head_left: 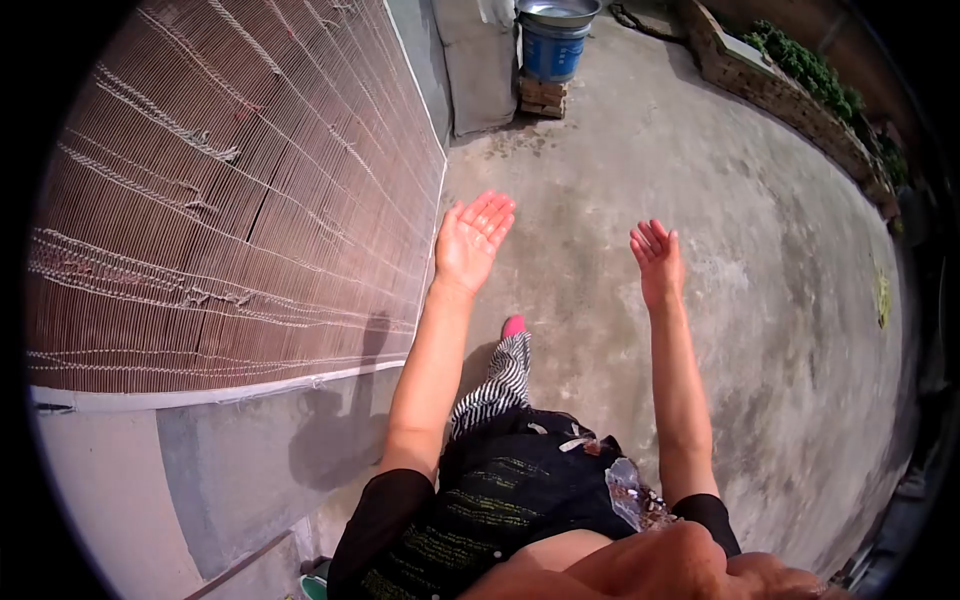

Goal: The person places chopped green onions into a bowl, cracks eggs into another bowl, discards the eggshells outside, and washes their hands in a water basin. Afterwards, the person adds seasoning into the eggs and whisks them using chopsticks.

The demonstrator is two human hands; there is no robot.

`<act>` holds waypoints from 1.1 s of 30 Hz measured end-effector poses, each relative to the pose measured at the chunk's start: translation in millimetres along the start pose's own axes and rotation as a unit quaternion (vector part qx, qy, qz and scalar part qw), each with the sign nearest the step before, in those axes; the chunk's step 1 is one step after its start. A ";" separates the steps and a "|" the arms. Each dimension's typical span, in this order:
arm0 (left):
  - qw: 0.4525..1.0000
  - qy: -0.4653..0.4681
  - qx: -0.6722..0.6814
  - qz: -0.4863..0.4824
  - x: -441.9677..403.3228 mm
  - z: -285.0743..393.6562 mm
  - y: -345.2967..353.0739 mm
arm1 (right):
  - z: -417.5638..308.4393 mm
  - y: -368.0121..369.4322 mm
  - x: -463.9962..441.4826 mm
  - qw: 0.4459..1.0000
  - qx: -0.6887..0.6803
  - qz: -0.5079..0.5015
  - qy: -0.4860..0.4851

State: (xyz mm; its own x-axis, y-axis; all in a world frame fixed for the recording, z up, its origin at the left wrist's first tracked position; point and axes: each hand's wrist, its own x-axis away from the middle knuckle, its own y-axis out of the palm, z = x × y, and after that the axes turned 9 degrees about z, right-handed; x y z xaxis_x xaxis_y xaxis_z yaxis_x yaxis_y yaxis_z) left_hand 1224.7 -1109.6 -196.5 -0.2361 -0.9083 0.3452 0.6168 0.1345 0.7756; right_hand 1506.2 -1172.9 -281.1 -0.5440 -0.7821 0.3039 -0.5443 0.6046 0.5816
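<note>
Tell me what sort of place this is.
It looks like an outdoor yard, perhaps a home's courtyard: sunlit concrete ground, a low brick wall with leafy green plants behind it, and a blue bucket topped by a metal basin.

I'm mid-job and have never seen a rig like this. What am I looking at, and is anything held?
There's no machine, just a person. The one picture comes from a camera worn on the head, looking forward and down, so the wearer's dark top shows at the bottom. The left hand and right hand are stretched out, palms up, holding nothing. Below is grey ground. Picture left, a slatted screen is strung with cords; ahead, a metal basin sits on a blue bucket, standing on bricks.
</note>
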 end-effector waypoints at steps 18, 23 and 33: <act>0.997 0.062 -0.045 0.008 -560.7 -41.6 290.1 | -127.7 220.8 -546.3 0.991 0.087 -0.093 -0.040; 0.996 0.065 -0.010 0.052 -682.7 -28.2 330.9 | -148.1 308.6 -682.3 0.969 0.182 -0.161 -0.042; 0.978 0.019 0.154 0.141 -1015.8 17.5 339.7 | -36.3 461.5 -990.5 0.795 0.525 -0.208 -0.223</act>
State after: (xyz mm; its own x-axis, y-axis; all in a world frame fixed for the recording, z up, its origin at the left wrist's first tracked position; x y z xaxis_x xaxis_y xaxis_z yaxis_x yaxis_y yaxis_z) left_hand 1660.8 -134.3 -274.5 -0.0580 -0.8315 0.5525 0.3962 0.4889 0.7772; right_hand 1817.2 -124.7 -286.3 -0.2223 -0.9575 -0.1838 -0.8416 0.2836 -0.4597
